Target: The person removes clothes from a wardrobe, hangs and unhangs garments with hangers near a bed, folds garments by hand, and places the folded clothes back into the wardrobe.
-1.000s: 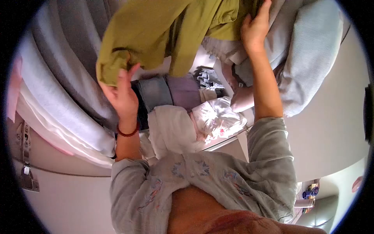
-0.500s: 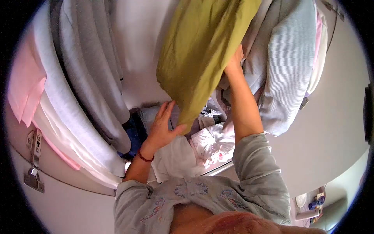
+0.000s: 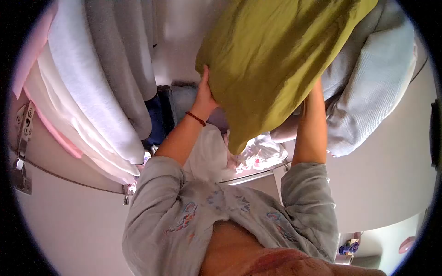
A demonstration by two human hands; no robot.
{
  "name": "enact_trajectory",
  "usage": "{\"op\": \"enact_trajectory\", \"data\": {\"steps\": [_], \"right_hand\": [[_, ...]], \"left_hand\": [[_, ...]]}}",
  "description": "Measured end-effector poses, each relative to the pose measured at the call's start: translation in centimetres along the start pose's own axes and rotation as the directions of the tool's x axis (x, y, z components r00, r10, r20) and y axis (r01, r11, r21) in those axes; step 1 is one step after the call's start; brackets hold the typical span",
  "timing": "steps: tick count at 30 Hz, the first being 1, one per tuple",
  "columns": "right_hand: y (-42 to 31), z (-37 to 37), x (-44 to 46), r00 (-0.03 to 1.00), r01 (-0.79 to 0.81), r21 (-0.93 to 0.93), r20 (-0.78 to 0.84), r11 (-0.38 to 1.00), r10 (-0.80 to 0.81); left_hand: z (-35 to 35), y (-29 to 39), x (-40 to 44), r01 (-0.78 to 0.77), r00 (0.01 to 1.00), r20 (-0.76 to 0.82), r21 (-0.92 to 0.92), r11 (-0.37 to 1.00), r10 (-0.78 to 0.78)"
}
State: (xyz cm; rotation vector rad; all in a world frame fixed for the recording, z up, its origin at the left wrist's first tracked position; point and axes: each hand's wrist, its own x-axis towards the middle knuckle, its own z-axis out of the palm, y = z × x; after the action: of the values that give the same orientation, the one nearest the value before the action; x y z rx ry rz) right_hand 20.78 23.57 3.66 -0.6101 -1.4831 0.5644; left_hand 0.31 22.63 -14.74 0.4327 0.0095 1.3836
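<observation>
An olive-green garment [image 3: 271,69] hangs in front of me in the wardrobe, its lower corner pointing down over the folded clothes. At its left edge is my left hand [image 3: 205,94], the thumb side showing and the other fingers hidden by the cloth. My right hand is behind the garment's right side; only the forearm shows. Below lie a folded white cloth [image 3: 207,152], a crumpled white piece [image 3: 262,154] with pink marks, and folded jeans [image 3: 183,101].
Grey garments [image 3: 124,60], a pale blue one [image 3: 87,78] and white ones hang at the left. A ribbed grey-blue garment [image 3: 373,87] hangs at the right. White doors [image 3: 73,225] with metal hinges [image 3: 23,133] flank the opening.
The olive garment has spread and shifted right, now covering my right hand. My left hand has moved up from the garment's lower tip to its left edge.
</observation>
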Motion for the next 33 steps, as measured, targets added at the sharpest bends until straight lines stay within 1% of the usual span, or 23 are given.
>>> {"op": "enact_trajectory", "data": {"steps": [1,3,4,5,7,8,9,11,12,13,15,17,18,19,21,22,25,26,27,29,30,32,33], "right_hand": [[-0.1,-0.2,-0.5,0.999,0.041,-0.085,0.027,0.996,-0.039],[-0.5,-0.8,-1.7,0.99,0.132,-0.245,0.081,0.96,-0.115],[-0.8,-1.1,-2.1,0.986,0.158,-0.291,0.101,0.943,-0.134],[-1.0,-1.3,-2.4,0.982,0.178,-0.332,0.12,0.926,-0.146],[-1.2,-1.5,-2.9,0.977,0.197,-0.362,0.145,0.911,-0.154],[-1.4,-1.1,-3.1,0.975,0.206,-0.312,0.141,0.927,-0.17],[-0.2,-1.3,-3.1,0.969,0.229,-0.296,0.156,0.927,-0.189],[1.7,-1.6,-3.1,0.996,-0.032,-0.118,0.078,0.992,0.042],[2.5,-1.6,-3.2,0.996,0.07,-0.312,0.074,0.948,-0.049],[3.2,-1.7,-3.4,0.992,0.119,-0.373,0.089,0.92,-0.092],[4.0,-2.0,-3.6,0.987,0.156,-0.555,0.129,0.817,-0.1],[4.4,-1.1,-3.5,0.95,0.307,-0.527,0.112,0.793,-0.293],[4.4,-1.0,-3.8,0.948,0.307,-0.574,0.118,0.76,-0.294],[4.5,-0.4,-4.1,0.915,0.38,-0.522,0.092,0.763,-0.393],[6.0,-0.3,-5.0,0.984,0.157,-0.548,0.018,0.822,-0.176],[5.5,0.1,-5.3,0.973,0.204,-0.589,0.036,0.782,-0.227],[7.3,0.9,-6.5,0.958,0.275,-0.468,0.062,0.84,-0.279],[10.6,0.0,-6.4,0.974,0.227,-0.505,0.119,0.833,-0.193],[9.1,1.1,-6.8,0.97,0.237,-0.514,0.086,0.824,-0.225],[7.8,1.7,-6.5,0.952,0.306,-0.426,0.115,0.852,-0.284],[8.1,1.5,-7.0,0.95,0.311,-0.427,0.119,0.849,-0.289],[9.0,0.9,-7.2,0.969,0.245,-0.505,0.148,0.828,-0.197],[9.3,0.7,-7.2,0.972,0.233,-0.506,0.151,0.83,-0.181]], "left_hand": [[0.6,0.0,0.2,-0.025,0.999,-0.047,0.013,1.0,0.026],[-0.8,0.4,1.2,-0.039,0.997,-0.071,-0.007,0.999,0.038],[-1.5,0.4,1.4,-0.059,0.993,-0.099,-0.023,0.998,0.056],[0.2,0.9,0.6,-0.049,0.994,-0.101,-0.025,0.998,0.046],[3.5,2.4,-1.1,-0.058,0.998,0.037,-0.004,0.998,0.058],[3.7,2.8,-1.0,-0.051,0.998,0.033,-0.008,0.999,0.051],[3.7,3.6,-0.6,-0.075,0.992,0.103,-0.003,0.997,0.075],[4.0,4.7,-0.4,-0.121,0.969,0.219,0.01,0.993,0.116],[4.2,5.3,-0.9,-0.142,0.962,0.236,0.016,0.99,0.134],[4.5,5.9,-1.4,-0.163,0.955,0.257,0.024,0.986,0.151],[5.3,7.3,-2.6,-0.21,0.936,0.3,0.046,0.977,0.187],[6.0,8.8,-3.7,-0.255,0.917,0.334,0.07,0.964,0.218],[6.4,9.6,-4.0,-0.279,0.907,0.35,0.08,0.957,0.235],[6.9,10.2,-4.4,-0.298,0.898,0.363,0.091,0.95,0.247],[7.6,11.1,-5.0,-0.334,0.88,0.391,0.107,0.936,0.27],[8.0,11.6,-5.3,-0.349,0.87,0.409,0.114,0.93,0.277],[8.8,12.3,-5.3,-0.366,0.855,0.436,0.128,0.922,0.279],[8.9,12.3,-5.1,-0.365,0.856,0.436,0.135,0.921,0.276],[9.1,12.3,-5.0,-0.367,0.855,0.441,0.139,0.92,0.274],[9.2,12.0,-4.8,-0.359,0.86,0.438,0.15,0.921,0.264],[8.9,11.6,-4.6,-0.343,0.872,0.419,0.156,0.926,0.252],[7.9,10.3,-4.2,-0.299,0.905,0.364,0.181,0.937,0.219],[7.2,9.4,-3.8,-0.269,0.925,0.325,0.194,0.943,0.197]]}}
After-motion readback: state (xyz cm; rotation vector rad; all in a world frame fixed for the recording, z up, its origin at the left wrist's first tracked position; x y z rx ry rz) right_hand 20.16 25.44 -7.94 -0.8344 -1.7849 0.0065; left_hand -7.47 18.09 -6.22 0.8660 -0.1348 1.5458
